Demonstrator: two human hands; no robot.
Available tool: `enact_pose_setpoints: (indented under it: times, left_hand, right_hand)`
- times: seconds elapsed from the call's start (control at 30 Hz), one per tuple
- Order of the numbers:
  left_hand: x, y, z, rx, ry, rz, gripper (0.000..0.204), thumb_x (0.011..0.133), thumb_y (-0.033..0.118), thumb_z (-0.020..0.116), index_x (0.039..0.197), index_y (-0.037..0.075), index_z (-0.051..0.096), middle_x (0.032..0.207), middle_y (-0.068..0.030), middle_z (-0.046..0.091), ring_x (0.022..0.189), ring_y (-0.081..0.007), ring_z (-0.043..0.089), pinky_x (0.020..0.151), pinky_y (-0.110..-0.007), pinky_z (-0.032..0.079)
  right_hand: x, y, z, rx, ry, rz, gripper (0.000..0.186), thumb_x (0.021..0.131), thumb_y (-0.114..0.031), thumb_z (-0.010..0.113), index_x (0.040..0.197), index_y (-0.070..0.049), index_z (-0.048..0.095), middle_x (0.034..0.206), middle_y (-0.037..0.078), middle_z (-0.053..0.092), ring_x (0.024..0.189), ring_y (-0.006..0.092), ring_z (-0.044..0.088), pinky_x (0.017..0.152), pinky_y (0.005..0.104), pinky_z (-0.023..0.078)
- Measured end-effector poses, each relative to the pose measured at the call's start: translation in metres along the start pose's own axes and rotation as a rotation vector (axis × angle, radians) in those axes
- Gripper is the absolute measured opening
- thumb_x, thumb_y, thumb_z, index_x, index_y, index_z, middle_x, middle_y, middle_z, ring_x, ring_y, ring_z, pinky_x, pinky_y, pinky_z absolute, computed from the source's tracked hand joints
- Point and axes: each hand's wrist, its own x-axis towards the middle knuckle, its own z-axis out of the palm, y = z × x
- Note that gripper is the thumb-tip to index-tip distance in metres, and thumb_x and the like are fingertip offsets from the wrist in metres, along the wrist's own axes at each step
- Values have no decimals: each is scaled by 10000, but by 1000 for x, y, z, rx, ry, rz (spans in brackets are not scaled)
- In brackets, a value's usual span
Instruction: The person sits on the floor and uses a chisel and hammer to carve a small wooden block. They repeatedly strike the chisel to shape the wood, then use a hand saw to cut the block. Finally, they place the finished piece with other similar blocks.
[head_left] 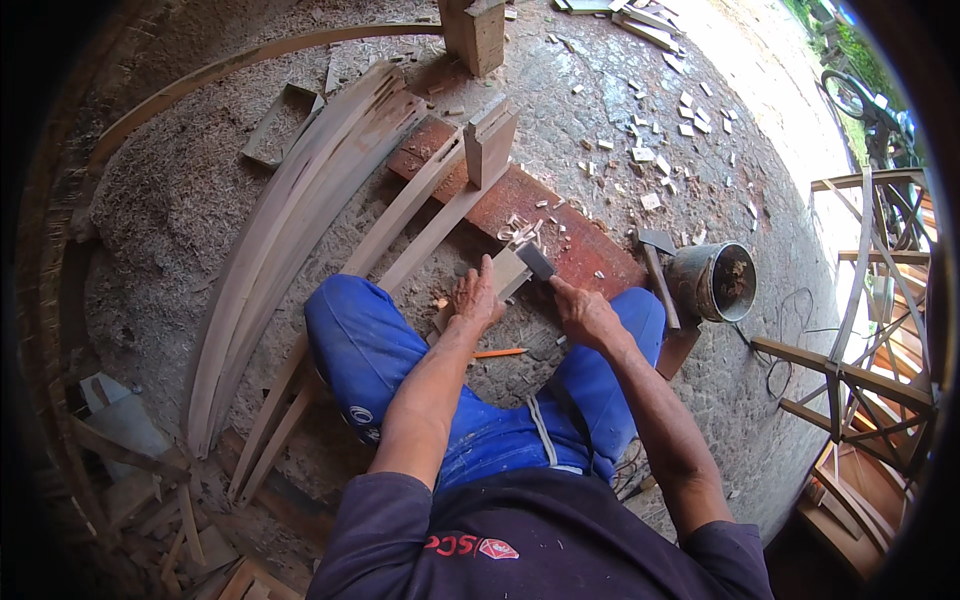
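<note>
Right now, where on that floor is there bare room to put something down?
Open ground lies left of the long curved slats, though sawdust-covered. Around both hands, left and right, it is crowded: red plank, hammer, metal bucket, scattered wood chips.
</note>
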Motion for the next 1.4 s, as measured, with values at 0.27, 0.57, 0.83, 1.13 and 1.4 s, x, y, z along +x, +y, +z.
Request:
enact_pose_setpoints:
  times: [0.27,0.57,0.83,1.13,1.4]
  left_hand:
    - [-3,2,-14,-32,-1,26,1017,751,237,761,1598,65,226,1300,-303,531,1194,-474,555,1012,-502,480]
    - [-3,11,-18,-298,24,-77,873,776,446,821,1482,78,461,1378,-234,542,1270,-394,544,1057,-461,470]
    - [-17,38,0,143,154,38,1168,818,367,819,1608,-11,45,1502,-267,397,1317,-427,482,1123,-506,388]
    - [-24,20,-11,58,-45,32,1186,700,285,793,1608,4,84,1382,-309,471,1270,-450,511,1068,-494,458]
    - [-10,22,-9,32,23,61,1126,742,376,843,1578,0,189,1316,-274,558,1221,-433,570,1051,-500,458]
  right_hand:
    - [11,16,13,192,106,-67,453,1040,-306,498,1449,-118,547,1135,261,702,1043,446,685,890,503,548]
    - [-47,38,29,528,434,162,490,1065,-329,491,1514,-135,488,1245,244,684,1132,381,680,954,422,515]
    - [-54,33,40,455,452,84,543,1024,-281,539,1527,-99,446,1232,278,670,1123,456,659,974,473,507]
    - [-74,11,53,426,350,102,543,1013,-262,539,1515,-81,440,1196,313,659,1091,492,646,945,511,509]
    - [-82,4,46,349,287,105,505,1025,-240,502,1496,-69,443,1027,331,680,985,510,657,873,558,511]
